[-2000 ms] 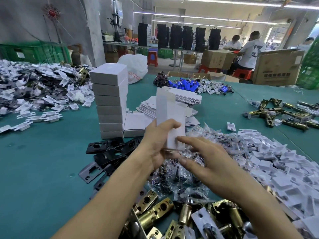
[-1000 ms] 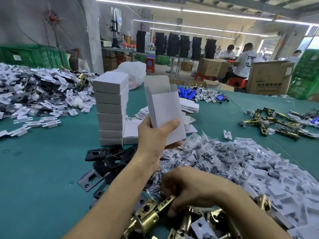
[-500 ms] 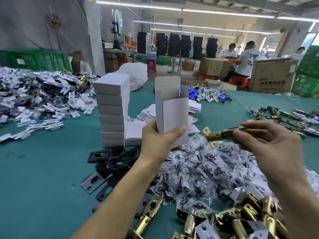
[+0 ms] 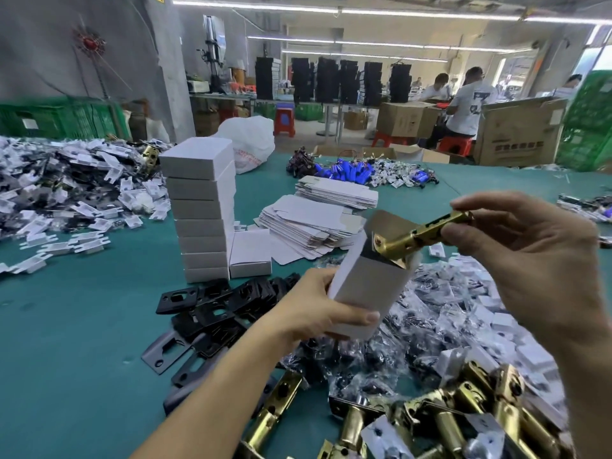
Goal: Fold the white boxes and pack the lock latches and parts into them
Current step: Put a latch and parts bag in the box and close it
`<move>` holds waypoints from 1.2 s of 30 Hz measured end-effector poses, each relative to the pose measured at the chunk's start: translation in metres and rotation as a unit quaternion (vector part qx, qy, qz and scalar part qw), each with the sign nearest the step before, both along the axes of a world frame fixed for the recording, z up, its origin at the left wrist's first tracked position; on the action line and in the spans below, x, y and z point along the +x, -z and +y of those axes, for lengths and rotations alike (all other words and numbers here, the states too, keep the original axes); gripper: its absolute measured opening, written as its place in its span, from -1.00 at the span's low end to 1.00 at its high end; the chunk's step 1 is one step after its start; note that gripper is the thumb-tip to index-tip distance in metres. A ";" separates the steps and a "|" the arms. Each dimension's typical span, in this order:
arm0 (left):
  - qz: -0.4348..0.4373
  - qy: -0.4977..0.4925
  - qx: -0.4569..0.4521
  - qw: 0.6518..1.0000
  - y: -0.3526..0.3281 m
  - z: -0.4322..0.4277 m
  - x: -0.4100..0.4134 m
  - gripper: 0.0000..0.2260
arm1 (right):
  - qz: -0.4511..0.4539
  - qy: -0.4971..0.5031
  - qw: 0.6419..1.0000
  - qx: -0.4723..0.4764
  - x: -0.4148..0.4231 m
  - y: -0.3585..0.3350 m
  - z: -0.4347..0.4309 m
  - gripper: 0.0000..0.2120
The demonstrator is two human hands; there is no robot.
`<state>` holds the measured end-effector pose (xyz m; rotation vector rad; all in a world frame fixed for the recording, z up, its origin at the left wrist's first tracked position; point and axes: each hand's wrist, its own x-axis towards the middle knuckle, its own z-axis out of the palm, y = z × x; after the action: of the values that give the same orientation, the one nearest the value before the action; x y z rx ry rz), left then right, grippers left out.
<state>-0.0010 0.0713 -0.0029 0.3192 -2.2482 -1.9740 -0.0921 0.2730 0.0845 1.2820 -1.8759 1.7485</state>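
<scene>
**Latch at the box's mouth**

The open white cardboard box [image 4: 364, 293] was tilted above the green desk [image 4: 66, 326], with the left hand [image 4: 314, 311] curled around it. The right hand [image 4: 530, 260] pinched a long brass lock latch [image 4: 415, 235], whose plate end was at the box's open top. Behind stood a tall stack of shut white boxes [image 4: 202, 210]. A heap of brass latches [image 4: 463, 422] lay near.

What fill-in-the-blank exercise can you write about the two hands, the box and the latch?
1. The left hand grips a white box whose top end is ____.
2. The right hand pinches exactly ____ brass latch.
3. The stack of closed boxes stands to the ____ of the held box.
Missing words: open; one; left.
</scene>
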 end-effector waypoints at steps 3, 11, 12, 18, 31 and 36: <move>0.012 -0.002 0.009 1.000 -0.001 0.002 0.000 -0.62 | 0.002 0.006 1.000 0.021 0.000 -0.003 0.005 -0.72; 0.042 0.011 0.006 0.999 0.004 0.011 -0.004 -0.66 | 0.043 0.056 0.987 0.141 0.019 -0.003 -0.010 -0.78; 0.045 0.010 0.012 0.999 0.005 0.011 -0.004 -0.66 | 0.056 0.070 0.983 0.160 0.021 -0.001 -0.014 -0.78; 0.042 0.005 0.026 0.999 0.008 0.011 -0.006 -0.70 | 0.101 0.127 0.945 0.283 0.022 0.006 -0.021 -0.88; 0.145 -0.117 0.250 0.950 -0.001 0.008 -0.008 -0.45 | -0.082 0.281 0.884 0.365 -0.032 0.023 0.008 -0.74; 0.171 -0.127 0.265 0.940 -0.002 0.009 -0.009 -0.46 | -0.144 0.300 0.762 0.556 -0.079 0.032 0.027 -0.59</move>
<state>-0.0097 0.0800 -0.0009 0.2735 -1.3728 -2.2456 -0.1708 0.2998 0.0526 0.4307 -3.1964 0.3970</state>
